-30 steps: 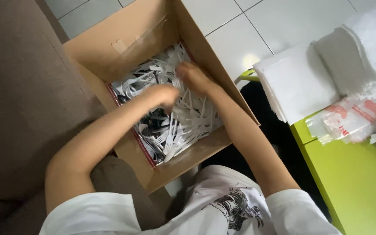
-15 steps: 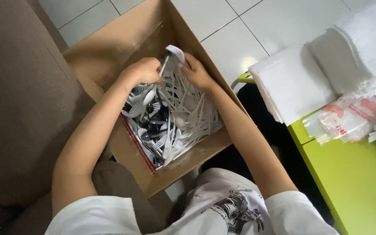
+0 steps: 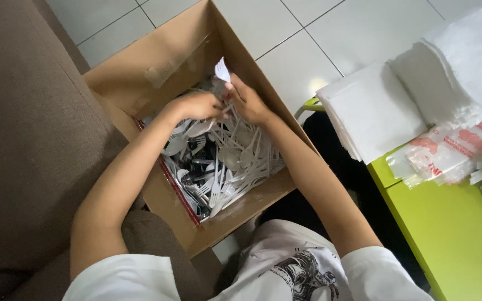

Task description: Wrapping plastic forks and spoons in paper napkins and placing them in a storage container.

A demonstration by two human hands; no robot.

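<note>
An open cardboard box [image 3: 140, 75] stands on the floor beside me, filled with loose white plastic forks and spoons [image 3: 227, 173]. Both my hands are inside it, near its far side. My left hand [image 3: 193, 106] and my right hand [image 3: 249, 103] are closed together around a bunch of white plastic cutlery [image 3: 218, 92]. A small white piece [image 3: 221, 69] sticks up above my fingers. My hands hide the lower part of the bunch.
A brown sofa [image 3: 23, 139] runs along the left. On the right, a green table [image 3: 458, 234] carries stacks of white napkins [image 3: 375, 108] and clear plastic bags with red print [image 3: 447, 153]. White floor tiles [image 3: 302, 33] lie beyond the box.
My hands have risen out of the cutlery pile and moved toward the box's far side. They have come together around a gathered bunch.
</note>
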